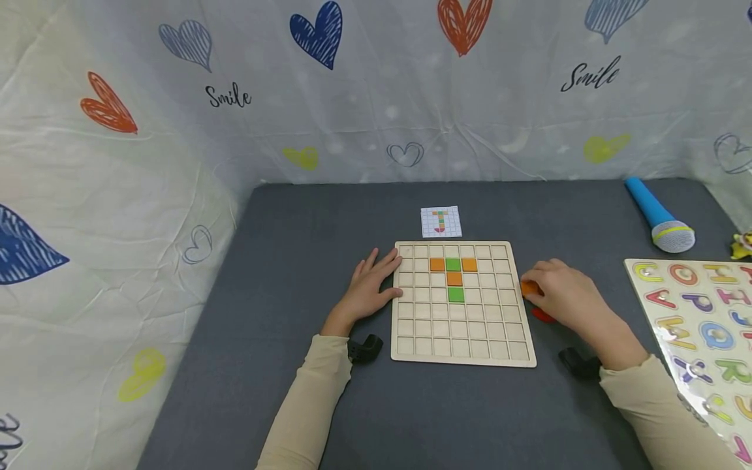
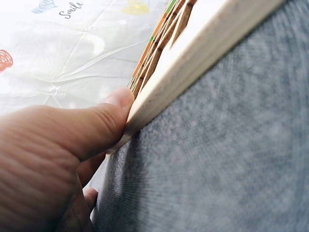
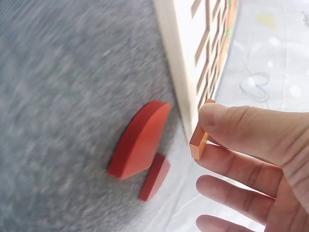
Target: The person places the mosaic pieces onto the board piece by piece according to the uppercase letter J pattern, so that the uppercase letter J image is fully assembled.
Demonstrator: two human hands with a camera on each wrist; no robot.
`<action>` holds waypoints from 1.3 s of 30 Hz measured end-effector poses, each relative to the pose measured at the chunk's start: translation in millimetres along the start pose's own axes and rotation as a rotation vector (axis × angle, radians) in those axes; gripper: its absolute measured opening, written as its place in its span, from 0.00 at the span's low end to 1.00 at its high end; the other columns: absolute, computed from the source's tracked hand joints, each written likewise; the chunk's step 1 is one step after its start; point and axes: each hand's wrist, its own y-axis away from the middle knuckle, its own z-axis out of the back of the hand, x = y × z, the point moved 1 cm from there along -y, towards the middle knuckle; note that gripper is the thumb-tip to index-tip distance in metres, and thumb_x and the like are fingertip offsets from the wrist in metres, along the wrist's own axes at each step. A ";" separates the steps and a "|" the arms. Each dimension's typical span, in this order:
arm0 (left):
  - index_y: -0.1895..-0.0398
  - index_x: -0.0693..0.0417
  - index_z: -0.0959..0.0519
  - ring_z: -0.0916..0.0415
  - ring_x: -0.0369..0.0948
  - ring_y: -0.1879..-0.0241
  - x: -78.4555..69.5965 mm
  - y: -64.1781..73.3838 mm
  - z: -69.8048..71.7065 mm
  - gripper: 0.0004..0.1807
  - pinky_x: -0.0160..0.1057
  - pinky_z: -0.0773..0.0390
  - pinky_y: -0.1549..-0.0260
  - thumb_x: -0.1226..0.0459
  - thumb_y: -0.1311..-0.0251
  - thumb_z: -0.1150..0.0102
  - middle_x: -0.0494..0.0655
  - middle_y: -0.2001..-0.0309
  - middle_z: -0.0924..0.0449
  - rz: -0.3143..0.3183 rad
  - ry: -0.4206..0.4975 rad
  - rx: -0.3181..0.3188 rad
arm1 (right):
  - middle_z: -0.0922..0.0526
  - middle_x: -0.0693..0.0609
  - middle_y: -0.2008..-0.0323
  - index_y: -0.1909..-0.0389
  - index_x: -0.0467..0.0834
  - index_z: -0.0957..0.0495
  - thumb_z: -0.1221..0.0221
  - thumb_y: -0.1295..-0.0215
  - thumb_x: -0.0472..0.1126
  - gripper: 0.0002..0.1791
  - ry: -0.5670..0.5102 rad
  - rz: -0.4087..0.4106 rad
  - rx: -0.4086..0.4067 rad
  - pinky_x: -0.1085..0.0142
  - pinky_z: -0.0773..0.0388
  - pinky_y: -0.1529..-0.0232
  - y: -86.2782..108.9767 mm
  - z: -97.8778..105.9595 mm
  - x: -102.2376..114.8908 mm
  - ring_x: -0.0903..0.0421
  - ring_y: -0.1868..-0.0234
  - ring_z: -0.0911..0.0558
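Observation:
A wooden grid board [image 1: 425, 329] lies on the dark table, with orange and green square tiles [image 1: 454, 279] set in a T-like arrangement in its upper cells. At the board's left edge, my left hand [image 1: 369, 290] rests with fingers spread, its thumb [image 2: 118, 104] touching the rim. Just off the right edge, my right hand [image 1: 564, 294] pinches an orange tile [image 3: 199, 139] between thumb and index finger; the other fingers are extended. Beneath that hand lie a larger red rounded piece [image 3: 140, 140] and a smaller red piece [image 3: 155, 179], partly hidden in the head view.
Behind the board lies a small pattern card [image 1: 441, 222] showing a coloured J-like figure. A blue toy microphone [image 1: 660, 215] is at the back right. An alphabet board [image 1: 699, 326] covers the right side, with a small yellow toy [image 1: 742, 245] above it.

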 end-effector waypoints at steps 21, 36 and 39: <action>0.29 0.50 0.46 0.70 0.48 0.28 0.1 0.0 -0.2 0.39 0.53 0.69 0.34 0.53 0.41 0.42 0.41 0.28 0.55 -0.004 0.004 -0.004 | 0.20 0.48 0.66 0.64 0.39 0.17 0.32 0.50 0.37 0.11 -0.003 0.080 -0.035 0.57 0.24 0.70 -15.6 -6.8 38.6 0.50 0.63 0.24; 0.29 0.51 0.45 0.69 0.50 0.28 -0.9 0.9 0.0 0.38 0.54 0.68 0.35 0.54 0.41 0.43 0.43 0.28 0.55 -0.020 -0.002 -0.011 | 0.22 0.53 0.70 0.67 0.41 0.17 0.33 0.53 0.35 0.10 -0.017 0.174 -0.063 0.62 0.26 0.71 -23.4 -13.1 69.7 0.54 0.67 0.25; 0.29 0.51 0.45 0.69 0.50 0.29 -1.5 1.2 0.7 0.38 0.54 0.68 0.35 0.54 0.41 0.43 0.44 0.28 0.54 -0.025 0.002 -0.010 | 0.22 0.53 0.69 0.67 0.41 0.18 0.32 0.54 0.35 0.11 -0.020 0.185 -0.062 0.61 0.26 0.71 -23.6 -14.1 74.7 0.54 0.67 0.26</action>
